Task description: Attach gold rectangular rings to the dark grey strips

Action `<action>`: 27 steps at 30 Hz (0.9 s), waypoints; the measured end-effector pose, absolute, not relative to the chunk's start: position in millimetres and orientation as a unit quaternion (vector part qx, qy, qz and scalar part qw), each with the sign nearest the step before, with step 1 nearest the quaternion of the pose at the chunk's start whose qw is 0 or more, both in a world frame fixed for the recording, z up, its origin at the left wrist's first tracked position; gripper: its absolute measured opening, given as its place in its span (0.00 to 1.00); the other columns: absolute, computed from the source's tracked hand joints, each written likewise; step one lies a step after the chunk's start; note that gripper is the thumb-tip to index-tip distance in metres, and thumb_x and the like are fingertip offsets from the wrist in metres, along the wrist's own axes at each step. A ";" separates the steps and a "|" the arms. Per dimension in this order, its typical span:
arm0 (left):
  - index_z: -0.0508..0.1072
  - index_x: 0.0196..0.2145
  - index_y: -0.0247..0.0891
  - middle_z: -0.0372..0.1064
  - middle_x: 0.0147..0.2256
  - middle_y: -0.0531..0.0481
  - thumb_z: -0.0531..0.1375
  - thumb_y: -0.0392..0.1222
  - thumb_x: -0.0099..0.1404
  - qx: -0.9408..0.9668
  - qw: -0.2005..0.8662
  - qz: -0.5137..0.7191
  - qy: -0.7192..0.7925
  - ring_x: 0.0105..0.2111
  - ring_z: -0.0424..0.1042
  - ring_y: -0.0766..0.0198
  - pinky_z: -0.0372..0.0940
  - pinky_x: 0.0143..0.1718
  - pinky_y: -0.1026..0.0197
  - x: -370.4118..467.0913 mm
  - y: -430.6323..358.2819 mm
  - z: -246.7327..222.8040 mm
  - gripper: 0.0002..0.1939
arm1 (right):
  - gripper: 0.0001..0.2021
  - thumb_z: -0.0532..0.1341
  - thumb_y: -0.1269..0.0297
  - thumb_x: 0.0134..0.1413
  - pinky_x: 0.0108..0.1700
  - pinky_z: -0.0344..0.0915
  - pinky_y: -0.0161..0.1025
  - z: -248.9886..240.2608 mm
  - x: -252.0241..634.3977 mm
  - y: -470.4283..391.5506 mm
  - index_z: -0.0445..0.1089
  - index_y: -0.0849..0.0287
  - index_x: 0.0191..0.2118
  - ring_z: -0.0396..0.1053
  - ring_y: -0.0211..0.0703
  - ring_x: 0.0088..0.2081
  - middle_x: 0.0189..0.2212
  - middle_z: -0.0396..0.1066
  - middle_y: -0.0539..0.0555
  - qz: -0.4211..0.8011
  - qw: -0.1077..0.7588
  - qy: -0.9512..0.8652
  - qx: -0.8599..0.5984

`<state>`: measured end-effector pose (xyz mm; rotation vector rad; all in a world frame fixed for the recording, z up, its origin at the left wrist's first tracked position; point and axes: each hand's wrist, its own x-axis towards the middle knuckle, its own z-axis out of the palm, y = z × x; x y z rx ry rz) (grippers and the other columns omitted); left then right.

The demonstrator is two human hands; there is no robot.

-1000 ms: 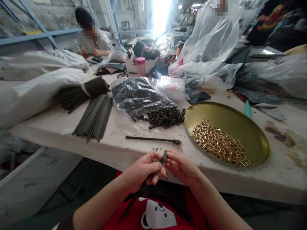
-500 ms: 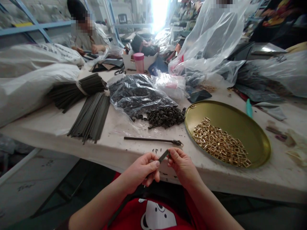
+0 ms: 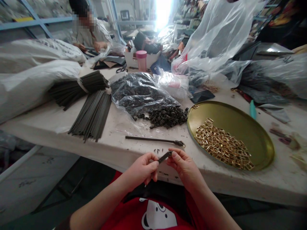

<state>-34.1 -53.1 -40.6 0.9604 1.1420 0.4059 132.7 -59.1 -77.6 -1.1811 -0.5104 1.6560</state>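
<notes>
Between my hands is a dark strap (image 3: pixel 164 157), slanting up to the right. My left hand (image 3: pixel 146 167) is closed on its lower part, and a thin pale tip shows beneath those fingers. Thumb and fingers of my right hand (image 3: pixel 181 163) pinch the strap's upper end. Just beyond them, a finished-looking strap (image 3: pixel 151 139) with a gold buckle lies on the table (image 3: pixel 115 150). Small dark scraps (image 3: pixel 157 150) are near my fingertips. Gold buckles (image 3: pixel 223 143) are heaped in a round golden tray (image 3: pixel 259 137) to the right.
Dark strips (image 3: pixel 92 116) and a tied bundle (image 3: pixel 88 81) lie at the left. Dark loops (image 3: pixel 168 116) spill from a clear bag (image 3: pixel 141 91). A pink-lidded jar (image 3: pixel 141 60) stands behind, scissors (image 3: pixel 121 70) beside it. Across the table a person (image 3: pixel 92 33) works.
The view has shifted slightly. A little more of the strap shows between my hands, and my right fingers have moved slightly at its upper end.
</notes>
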 end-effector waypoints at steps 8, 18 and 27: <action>0.59 0.31 0.38 0.63 0.15 0.60 0.49 0.39 0.60 0.506 0.662 0.168 0.527 0.10 0.52 0.75 0.46 0.11 0.74 -35.7 -56.7 -39.5 0.03 | 0.14 0.66 0.55 0.41 0.35 0.64 0.36 -71.6 136.2 -65.4 0.70 0.58 0.34 0.69 0.38 0.29 0.27 0.71 0.49 0.655 0.459 -0.292 -0.524; 0.61 0.32 0.37 0.62 0.15 0.59 0.50 0.40 0.59 0.556 0.640 0.132 0.513 0.11 0.53 0.73 0.46 0.11 0.72 -31.3 -62.6 -38.2 0.05 | 0.13 0.66 0.59 0.39 0.30 0.62 0.35 -69.8 132.0 -73.5 0.71 0.59 0.33 0.66 0.37 0.25 0.22 0.69 0.48 0.642 0.420 -0.386 -0.512; 0.54 0.51 0.35 0.60 0.19 0.59 0.44 0.35 0.63 0.527 0.691 0.164 0.466 0.15 0.52 0.74 0.48 0.17 0.71 -25.5 -65.7 -26.6 0.18 | 0.22 0.62 0.58 0.45 0.27 0.62 0.33 -64.9 122.1 -74.4 0.60 0.57 0.46 0.63 0.35 0.23 0.20 0.62 0.43 0.579 0.503 -0.361 -0.531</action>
